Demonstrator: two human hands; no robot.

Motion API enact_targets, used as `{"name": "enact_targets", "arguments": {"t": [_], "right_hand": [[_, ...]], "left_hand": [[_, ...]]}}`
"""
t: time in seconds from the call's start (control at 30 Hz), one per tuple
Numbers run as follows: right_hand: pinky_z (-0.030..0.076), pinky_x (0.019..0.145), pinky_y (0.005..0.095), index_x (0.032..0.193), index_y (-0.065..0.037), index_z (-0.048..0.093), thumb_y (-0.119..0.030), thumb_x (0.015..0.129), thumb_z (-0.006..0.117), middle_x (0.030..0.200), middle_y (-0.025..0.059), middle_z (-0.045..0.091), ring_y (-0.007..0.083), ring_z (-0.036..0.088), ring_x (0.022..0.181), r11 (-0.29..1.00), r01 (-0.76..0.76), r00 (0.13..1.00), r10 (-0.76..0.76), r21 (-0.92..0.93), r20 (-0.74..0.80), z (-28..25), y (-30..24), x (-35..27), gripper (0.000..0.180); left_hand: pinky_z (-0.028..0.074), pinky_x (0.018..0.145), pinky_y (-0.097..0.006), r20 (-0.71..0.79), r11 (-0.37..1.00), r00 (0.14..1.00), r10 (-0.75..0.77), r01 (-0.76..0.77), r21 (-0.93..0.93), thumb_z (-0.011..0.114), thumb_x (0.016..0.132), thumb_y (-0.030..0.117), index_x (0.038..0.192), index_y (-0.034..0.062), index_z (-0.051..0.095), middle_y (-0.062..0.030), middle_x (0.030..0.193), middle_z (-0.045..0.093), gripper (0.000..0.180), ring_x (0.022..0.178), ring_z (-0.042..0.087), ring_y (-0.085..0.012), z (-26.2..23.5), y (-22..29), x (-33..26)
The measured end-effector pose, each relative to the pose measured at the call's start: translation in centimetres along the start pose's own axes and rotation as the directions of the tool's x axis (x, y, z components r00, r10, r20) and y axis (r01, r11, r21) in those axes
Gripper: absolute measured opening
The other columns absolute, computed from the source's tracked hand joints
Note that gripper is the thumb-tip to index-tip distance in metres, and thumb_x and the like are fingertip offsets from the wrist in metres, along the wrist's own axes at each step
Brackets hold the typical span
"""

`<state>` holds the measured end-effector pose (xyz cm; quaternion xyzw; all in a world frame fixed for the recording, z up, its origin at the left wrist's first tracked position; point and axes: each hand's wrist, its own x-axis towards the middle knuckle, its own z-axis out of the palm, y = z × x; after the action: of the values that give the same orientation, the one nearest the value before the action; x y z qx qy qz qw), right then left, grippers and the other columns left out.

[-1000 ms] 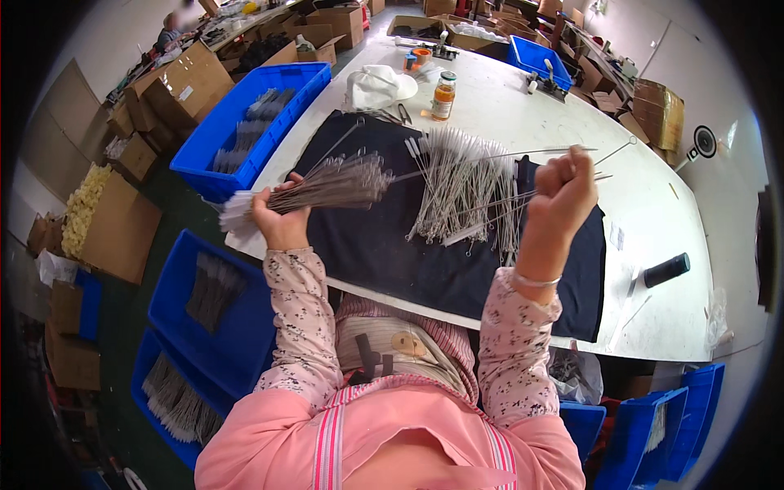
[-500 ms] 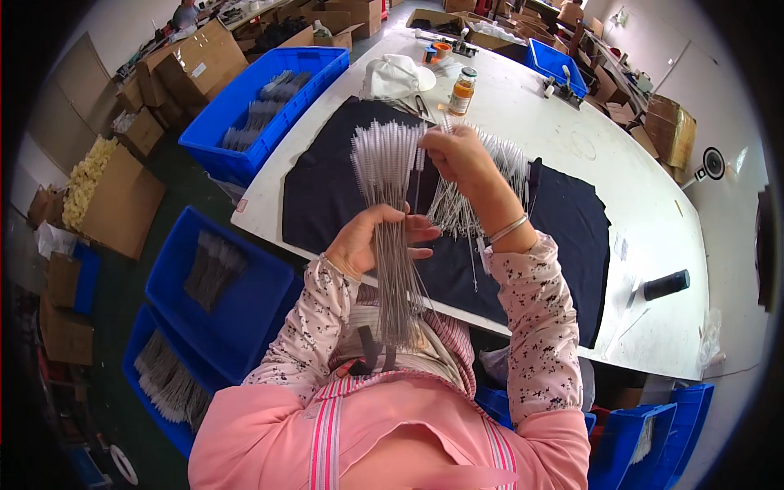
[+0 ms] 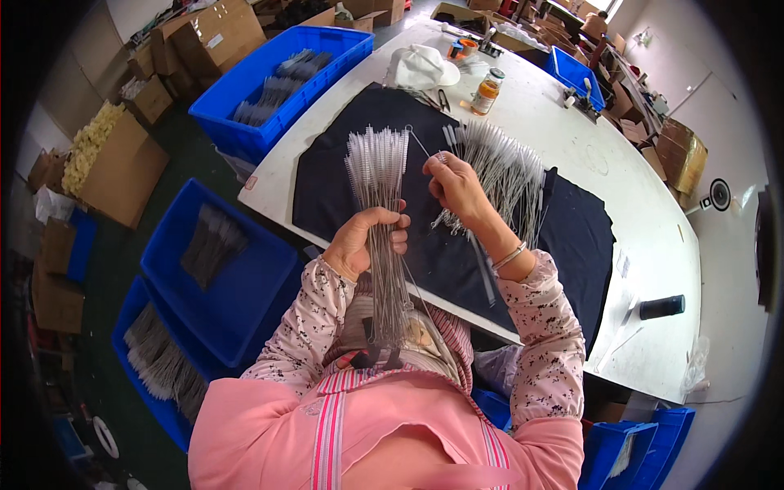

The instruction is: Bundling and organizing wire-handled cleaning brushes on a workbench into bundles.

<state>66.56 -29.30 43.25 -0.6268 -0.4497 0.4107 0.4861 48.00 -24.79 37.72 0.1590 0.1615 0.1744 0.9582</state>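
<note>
My left hand (image 3: 363, 237) is closed around an upright bundle of thin wire tube brushes (image 3: 376, 167), white bristles up, bare wire stems hanging toward my lap. Right of the bundle, my right hand (image 3: 457, 186) pinches the wire of a single brush; its small looped end (image 3: 409, 129) points up and left toward the bristle tops. Below my right wrist a whitish bristled length (image 3: 486, 278) shows over the cloth; whether it belongs to the pinched brush I cannot tell. A pile of similar brushes (image 3: 510, 167) lies beyond that hand on dark cloth (image 3: 327, 163).
A white table (image 3: 588, 155) carries a jar (image 3: 487, 91), a white cap (image 3: 420, 67) and a black cylinder (image 3: 662, 307). Blue bins (image 3: 269, 143) holding brushes stand at the left, with another blue bin (image 3: 220, 282) nearer me. Cardboard boxes (image 3: 216, 37) line the back left.
My right hand has moved down and right, away from the bundle's top. A looped wire end now points up from it, where bristles showed before. My left fingers have closed around the bundle.
</note>
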Motion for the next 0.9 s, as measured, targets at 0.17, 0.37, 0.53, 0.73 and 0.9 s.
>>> {"name": "enact_targets", "arguments": {"t": [0.17, 0.37, 0.53, 0.73, 0.9], "right_hand": [[0.044, 0.049, 0.0319, 0.081, -0.003, 0.054, -0.022, 0.087, 0.050, 0.064, 0.0087, 0.057, 0.0238, 0.057, 0.054, 0.456, 0.570, 0.777, -0.571, -0.684, 0.267, -0.5, 0.6, -0.5, 0.020], [0.044, 0.048, 0.0343, 0.069, -0.008, 0.047, -0.021, 0.065, 0.064, 0.061, 0.0044, 0.045, 0.0220, 0.055, 0.053, -0.024, 0.755, 0.558, -0.503, -0.656, 0.660, -0.6, 0.4, -0.8, 0.022], [0.041, 0.047, 0.0303, 0.069, -0.009, 0.048, -0.028, 0.060, 0.066, 0.061, 0.0009, 0.044, 0.0174, 0.052, 0.051, -0.168, 0.841, 0.353, -0.550, -0.514, 0.757, -1.7, -0.1, 0.1, 0.028], [0.039, 0.045, 0.0289, 0.065, -0.010, 0.047, -0.030, 0.059, 0.062, 0.057, -0.0013, 0.042, 0.0140, 0.049, 0.049, -0.347, 0.840, 0.204, -0.511, -0.417, 0.835, -0.7, 0.3, -0.5, 0.025], [0.037, 0.044, 0.0275, 0.064, -0.011, 0.048, -0.025, 0.065, 0.059, 0.056, -0.0028, 0.042, 0.0122, 0.049, 0.048, -0.357, 0.856, 0.157, -0.509, -0.373, 0.847, 0.4, 0.8, -0.6, 0.018]], "left_hand": [[0.043, 0.055, -0.029, -0.025, 0.997, 1.000, -0.008, 0.006, -0.078, 0.064, 0.080, 0.011, 0.095, 0.0051, 0.061, -0.0073, 0.078, 0.059, 0.016, 0.060, 0.051, -0.0158, -2.0, 0.6, 0.0], [0.047, 0.057, -0.030, -0.117, 0.993, 0.993, -0.023, 0.036, 0.110, 0.064, 0.080, 0.015, 0.103, 0.0041, 0.060, -0.0144, 0.095, 0.064, 0.025, 0.077, 0.062, -0.0250, -2.9, 0.0, -0.3], [0.047, 0.060, -0.030, 0.265, 0.979, 0.958, -0.107, 0.148, -0.139, 0.055, 0.077, 0.008, 0.110, 0.0045, 0.057, -0.0207, 0.105, 0.060, 0.033, 0.082, 0.061, -0.0289, -4.2, -0.5, -0.9], [0.046, 0.054, -0.030, -0.101, 0.994, 0.992, -0.080, 0.087, 0.069, 0.058, 0.079, 0.003, 0.103, 0.0031, 0.056, -0.0130, 0.087, 0.059, 0.025, 0.072, 0.057, -0.0223, -4.0, -0.1, -1.6], [0.045, 0.054, -0.030, 0.013, 0.983, 0.997, -0.072, 0.068, 0.173, 0.063, 0.076, 0.001, 0.097, 0.0032, 0.055, -0.0098, 0.073, 0.058, 0.023, 0.062, 0.058, -0.0205, -2.9, -1.5, -1.4]]}}
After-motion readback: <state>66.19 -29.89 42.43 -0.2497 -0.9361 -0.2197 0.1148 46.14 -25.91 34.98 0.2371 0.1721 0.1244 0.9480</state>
